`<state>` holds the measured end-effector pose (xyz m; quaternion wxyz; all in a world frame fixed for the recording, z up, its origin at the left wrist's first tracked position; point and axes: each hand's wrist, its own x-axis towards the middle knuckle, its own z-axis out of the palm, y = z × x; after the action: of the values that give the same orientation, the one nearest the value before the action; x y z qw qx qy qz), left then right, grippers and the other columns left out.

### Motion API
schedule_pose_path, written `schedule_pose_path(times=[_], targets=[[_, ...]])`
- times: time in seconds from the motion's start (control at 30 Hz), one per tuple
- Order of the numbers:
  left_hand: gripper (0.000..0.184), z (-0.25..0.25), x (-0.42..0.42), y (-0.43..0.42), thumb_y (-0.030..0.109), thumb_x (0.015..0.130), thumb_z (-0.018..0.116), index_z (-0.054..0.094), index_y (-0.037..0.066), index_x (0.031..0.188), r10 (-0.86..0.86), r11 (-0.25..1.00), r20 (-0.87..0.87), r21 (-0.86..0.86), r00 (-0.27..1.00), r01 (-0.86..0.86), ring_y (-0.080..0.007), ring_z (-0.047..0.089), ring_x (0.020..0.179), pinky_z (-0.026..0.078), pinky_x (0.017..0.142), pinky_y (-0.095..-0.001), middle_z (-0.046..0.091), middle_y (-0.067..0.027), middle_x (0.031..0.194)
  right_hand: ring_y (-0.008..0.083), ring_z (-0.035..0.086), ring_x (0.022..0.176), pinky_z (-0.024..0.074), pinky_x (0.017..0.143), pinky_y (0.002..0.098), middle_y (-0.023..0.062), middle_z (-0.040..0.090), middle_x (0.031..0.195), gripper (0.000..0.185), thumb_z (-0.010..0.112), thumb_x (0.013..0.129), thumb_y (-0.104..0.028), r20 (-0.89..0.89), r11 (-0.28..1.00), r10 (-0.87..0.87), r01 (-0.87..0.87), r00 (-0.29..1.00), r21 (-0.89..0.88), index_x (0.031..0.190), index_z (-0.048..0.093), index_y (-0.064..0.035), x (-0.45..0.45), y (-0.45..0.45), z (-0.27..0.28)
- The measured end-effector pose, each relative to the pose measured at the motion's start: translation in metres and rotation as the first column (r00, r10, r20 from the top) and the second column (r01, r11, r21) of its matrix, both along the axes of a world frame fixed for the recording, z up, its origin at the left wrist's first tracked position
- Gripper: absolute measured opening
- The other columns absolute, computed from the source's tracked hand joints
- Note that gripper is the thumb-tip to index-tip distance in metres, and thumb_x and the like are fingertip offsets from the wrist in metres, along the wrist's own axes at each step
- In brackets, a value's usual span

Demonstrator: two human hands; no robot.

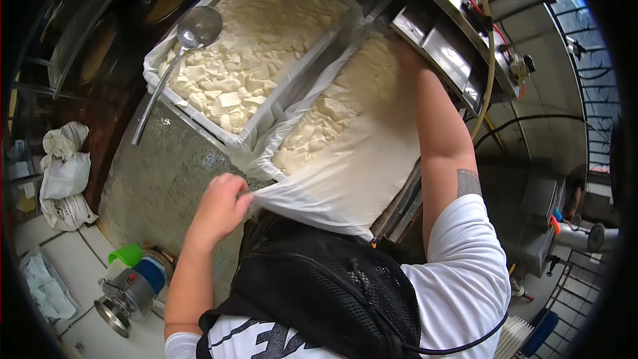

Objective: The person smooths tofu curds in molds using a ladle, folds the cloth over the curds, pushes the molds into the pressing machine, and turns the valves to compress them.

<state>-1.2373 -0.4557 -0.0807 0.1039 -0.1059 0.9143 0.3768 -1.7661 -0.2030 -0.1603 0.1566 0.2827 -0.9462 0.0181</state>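
Two cloth-lined trays stand side by side, full of pale, curd-like chunks. Over the near side of the right tray's curds [316,134] lies a white cloth [352,173], folded partway across. My left hand [226,201] pinches a corner of this cloth at the tray's lower left. At the far right side of the same tray is my right hand [407,60], blurred and dim beside the metal frame, so its fingers cannot be made out. The left tray's curds [232,80] lie uncovered.
A large metal ladle [198,28] rests across the left tray's corner. Metal press parts [438,50] and a yellow hose [490,46] are at the upper right. White sacks [66,176] stand at the left. A metal machine [129,296] is at the lower left.
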Motion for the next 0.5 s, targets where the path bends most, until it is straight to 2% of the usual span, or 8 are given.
schedule_pose_path(times=[0.1,0.13,0.17,0.2,0.23,0.3,0.37,0.5], targets=[[0.049,-0.009,-0.013,-0.004,0.037,0.097,0.073,0.065,-0.003,0.126,0.16,0.98,-0.036,0.124,0.986,-0.155,-0.0443,0.062,0.12,0.05,0.102,-0.0456,0.066,-0.0258,0.126,0.0393,0.063,0.123,0.0479,0.109,0.0503,0.021,0.068,0.131,0.045,0.048,0.105,-0.042,0.06,0.999,-0.02,0.022,0.998,-0.034,0.127,0.07,-0.0097,-0.001,-0.032,-0.011],[0.053,-0.03,-0.016,0.004,0.041,0.1,0.07,0.063,-0.002,0.131,0.23,0.96,-0.089,0.182,0.969,-0.211,-0.0416,0.063,0.122,0.05,0.103,-0.0442,0.067,-0.0257,0.128,0.0411,0.068,0.11,0.0527,0.099,0.0517,0.0249,0.071,0.117,0.044,0.049,0.104,-0.041,0.247,0.933,0.237,-0.15,0.94,-0.326,0.116,0.072,-0.0056,-0.003,-0.044,-0.018],[0.058,-0.044,-0.02,0.011,0.044,0.102,0.067,0.061,-0.002,0.136,0.298,0.935,-0.137,0.241,0.945,-0.26,-0.0388,0.064,0.124,0.05,0.104,-0.0428,0.067,-0.0257,0.129,0.0411,0.068,0.11,0.0527,0.099,0.0517,0.0249,0.071,0.117,0.044,0.049,0.104,-0.041,0.249,0.933,0.242,-0.155,0.938,-0.325,0.116,0.072,-0.0056,-0.01,-0.056,-0.026],[0.058,-0.046,-0.025,0.019,0.044,0.102,0.067,0.061,-0.002,0.136,0.303,0.934,-0.136,0.242,0.943,-0.265,-0.0388,0.064,0.124,0.05,0.104,-0.0428,0.067,-0.0257,0.129,0.0407,0.069,0.108,0.0538,0.097,0.051,0.0243,0.072,0.116,0.044,0.052,0.102,-0.04,0.312,0.965,0.227,-0.257,0.922,0.058,0.117,0.073,-0.0049,-0.016,-0.07,-0.03],[0.062,-0.047,-0.03,0.029,0.047,0.103,0.065,0.058,-0.003,0.139,0.309,0.925,-0.082,0.257,0.947,-0.28,-0.0385,0.063,0.126,0.049,0.105,-0.0429,0.067,-0.0257,0.131,0.0402,0.071,0.107,0.0548,0.096,0.0503,0.0237,0.073,0.115,0.044,0.054,0.101,-0.039,0.365,0.837,0.187,-0.342,0.912,0.427,0.117,0.074,-0.0043,-0.018,-0.08,-0.036],[0.066,-0.048,-0.029,0.027,0.05,0.105,0.062,0.056,-0.003,0.142,0.313,0.914,-0.025,0.279,0.949,-0.295,-0.0382,0.063,0.127,0.049,0.107,-0.043,0.066,-0.0257,0.134,0.0361,0.074,0.095,0.0584,0.085,0.0504,0.0167,0.077,0.106,0.033,0.056,0.094,-0.027,0.341,0.912,0.084,-0.21,0.936,0.353,0.105,0.08,-0.0062,0.003,-0.086,-0.019],[0.072,-0.047,-0.025,0.014,0.055,0.107,0.054,0.056,-0.009,0.139,0.214,0.906,0.031,0.368,0.976,-0.21,-0.042,0.06,0.129,0.047,0.109,-0.0468,0.064,-0.03,0.135,0.0379,0.073,0.107,0.0563,0.097,0.0473,0.0192,0.074,0.123,0.04,0.059,0.093,-0.033,0.443,0.77,0.054,-0.319,0.895,0.552,0.113,0.079,-0.0046,0.007,-0.1,0.005],[0.072,-0.087,-0.029,-0.006,0.055,0.11,0.046,0.056,-0.009,0.139,0.219,0.809,0.069,0.545,0.973,-0.221,-0.0399,0.06,0.13,0.046,0.11,-0.0455,0.064,-0.0289,0.136,0.0351,0.072,0.112,0.0553,0.1,0.0461,0.0188,0.072,0.129,0.038,0.059,0.092,-0.029,0.582,0.671,-0.082,-0.388,0.809,0.632,0.113,0.08,-0.0063,-0.005,-0.135,-0.002]])
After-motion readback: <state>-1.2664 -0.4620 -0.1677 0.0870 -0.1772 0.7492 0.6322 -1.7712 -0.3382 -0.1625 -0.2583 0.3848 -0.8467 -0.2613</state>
